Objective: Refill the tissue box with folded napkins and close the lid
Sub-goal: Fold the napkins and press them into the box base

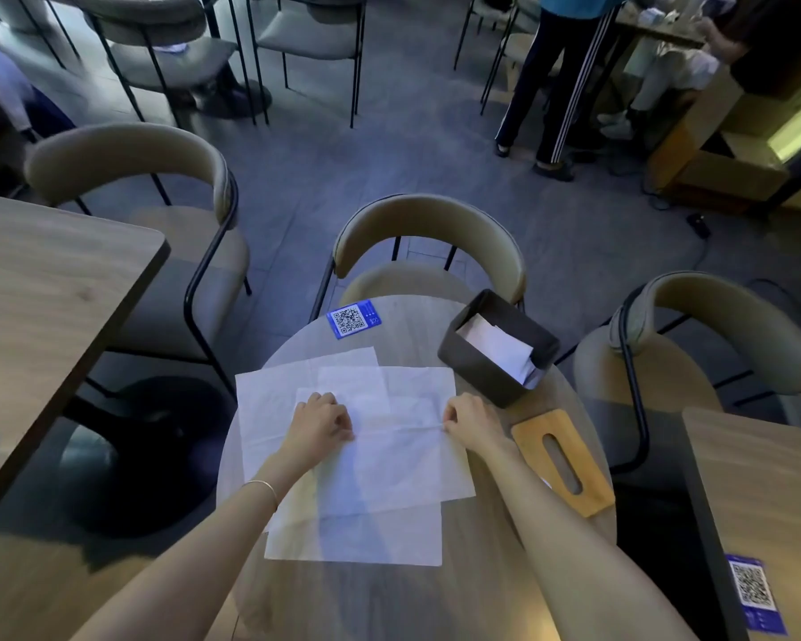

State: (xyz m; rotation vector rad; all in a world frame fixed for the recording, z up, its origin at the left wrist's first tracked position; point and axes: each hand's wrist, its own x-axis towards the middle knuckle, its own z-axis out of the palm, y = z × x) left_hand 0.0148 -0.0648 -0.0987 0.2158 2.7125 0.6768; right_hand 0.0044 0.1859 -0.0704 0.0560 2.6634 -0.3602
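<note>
Forearms: both reach in from bottom edge, thin bracelet on left wrist.
Left grip: fingers curled shut, pressing/pinching top napkin near its left-centre.
Right grip: closed in a pinch on same sheet's right edge; sheet pulled taut betw. the two.
Napkins: several unfolded sheets overlap on round worktop, under and around both hands; lower napkin sticks out nearer the body.
Tissue box: dark, open-topped, beyond and to the right of right grip, near worktop's far edge; some folded napkins already inside.
Lid: wooden, slotted, flat on worktop just right of right wrist, off the box.
Stage (judged): folding top sheet; box part-filled, lid not yet on.
Risks: thin paper may tear if pulled too tight; sheets below could drag along w/ top one; right forearm could nudge lid off worktop edge; uneven crease = won't fit box.
</note>
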